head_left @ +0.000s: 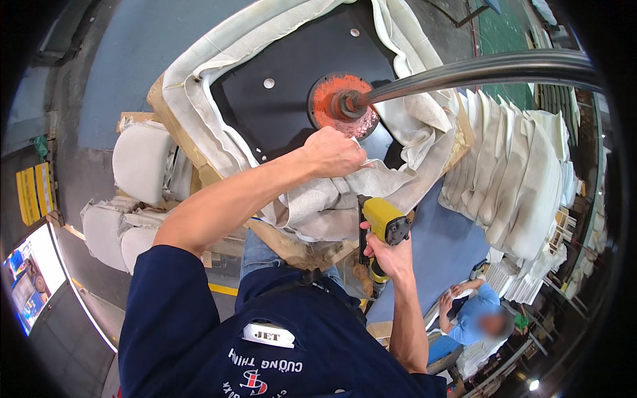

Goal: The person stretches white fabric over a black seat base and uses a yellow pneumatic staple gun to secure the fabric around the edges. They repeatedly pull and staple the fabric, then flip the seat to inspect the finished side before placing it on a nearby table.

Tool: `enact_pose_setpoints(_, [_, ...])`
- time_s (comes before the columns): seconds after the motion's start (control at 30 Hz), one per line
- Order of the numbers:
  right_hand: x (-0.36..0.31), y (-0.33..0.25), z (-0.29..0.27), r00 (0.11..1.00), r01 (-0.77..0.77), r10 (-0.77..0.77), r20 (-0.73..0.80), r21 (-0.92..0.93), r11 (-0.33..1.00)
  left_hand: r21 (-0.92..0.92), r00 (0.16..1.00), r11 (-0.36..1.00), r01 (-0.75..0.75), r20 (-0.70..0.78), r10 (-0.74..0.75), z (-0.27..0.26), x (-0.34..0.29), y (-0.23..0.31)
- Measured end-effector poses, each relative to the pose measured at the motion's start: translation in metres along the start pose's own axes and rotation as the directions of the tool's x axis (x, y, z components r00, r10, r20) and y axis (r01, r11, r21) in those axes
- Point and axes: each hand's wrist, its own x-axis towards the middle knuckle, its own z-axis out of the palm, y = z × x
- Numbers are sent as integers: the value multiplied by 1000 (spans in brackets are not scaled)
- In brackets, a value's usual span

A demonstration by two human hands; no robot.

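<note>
In front of me lies an upholstered seat piece with its black underside (259,109) facing up. Light grey fabric (318,202) is bunched in folds around its edge. My left hand (335,152) is closed on a fold of this fabric at the near side, close to an orange round plate (325,93) that rests on the black underside. Lower and to the right, my right hand (391,255) is wrapped around the handle of a yellow and black staple gun (383,219). The gun's nose is beside the near right edge of the fabric.
A curved metal bar (478,71) runs from the plate to the right. Grey padded pieces (507,166) stand in a row at right; others (142,162) are stacked at left. A co-worker in a blue shirt (474,315) is at lower right. A lit screen (33,278) stands far left.
</note>
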Motion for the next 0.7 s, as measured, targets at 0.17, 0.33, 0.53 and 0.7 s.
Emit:
enact_pose_setpoints(0.17, [12,-5,8,1000,-23,18,-26,-227,974,-5,999,999,-39,-21,39,5,-9,-4])
enact_pose_setpoints(0.33, [7,-13,-5,1000,-7,10,17,-135,991,65,998,996,-55,-40,58,0,-22,-8])
enact_pose_setpoints(0.53, [13,-10,-4,998,-63,59,-34,-144,988,116,987,990,-74,-131,89,-3,-32,-10])
enact_pose_setpoints(0.7, [16,-16,-15,999,-47,44,-17,-192,980,126,977,990,-68,-190,91,-6,-43,-8])
